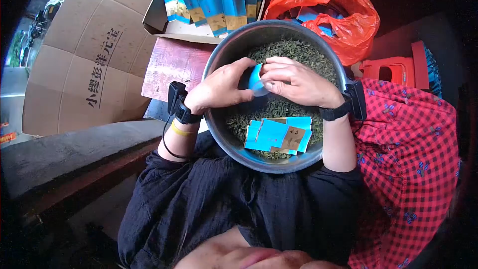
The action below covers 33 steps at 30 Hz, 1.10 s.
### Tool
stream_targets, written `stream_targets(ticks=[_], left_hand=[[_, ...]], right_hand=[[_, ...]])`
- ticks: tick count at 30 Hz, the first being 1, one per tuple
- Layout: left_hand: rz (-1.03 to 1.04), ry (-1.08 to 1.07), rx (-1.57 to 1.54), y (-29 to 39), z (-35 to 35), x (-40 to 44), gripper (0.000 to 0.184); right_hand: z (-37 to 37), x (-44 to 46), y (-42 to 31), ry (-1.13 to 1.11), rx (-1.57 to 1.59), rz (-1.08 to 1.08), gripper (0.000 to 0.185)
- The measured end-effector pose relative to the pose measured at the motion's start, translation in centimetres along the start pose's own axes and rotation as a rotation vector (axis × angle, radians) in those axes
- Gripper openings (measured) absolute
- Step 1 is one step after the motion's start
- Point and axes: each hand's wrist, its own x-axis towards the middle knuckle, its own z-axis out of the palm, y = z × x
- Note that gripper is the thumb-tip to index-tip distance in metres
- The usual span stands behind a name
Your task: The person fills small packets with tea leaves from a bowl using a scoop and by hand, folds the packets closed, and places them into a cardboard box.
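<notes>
A large metal basin holds dried green leaves. Over the leaves, my left hand and my right hand meet around a small blue packet. The fingertips of my right hand press on the packet's right side. My left hand curves along its left side, thumb near the lower edge; its fingertips are partly hidden behind the packet. Below my hands, several flat blue and gold packets lie overlapping on the leaves, near the basin's front rim.
Behind the basin, a cardboard tray holds many upright blue and gold packets. A red plastic bag stands at the back right, above a red stool. A big cardboard sheet leans at left. Red checked cloth hangs at right.
</notes>
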Motion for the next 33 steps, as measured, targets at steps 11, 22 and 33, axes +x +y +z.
stream_targets(ticks=[11, 22, 33], left_hand=[[0.016, -0.041, 0.023, 0.2, -0.4, 0.0, 0.061], [-0.005, 0.087, -0.064, 0.2, 0.1, 0.0, 0.060], [-0.132, 0.151, -0.211, 1.1, 0.0, 0.0, 0.059]], right_hand=[[-0.2, -0.6, 0.1, 0.155, 0.239, 0.013, 0.021], [0.4, -0.9, 2.9, 0.446, -0.232, 0.423, 0.026], [0.3, -0.3, 1.0, 0.399, -0.357, 0.557, 0.026]])
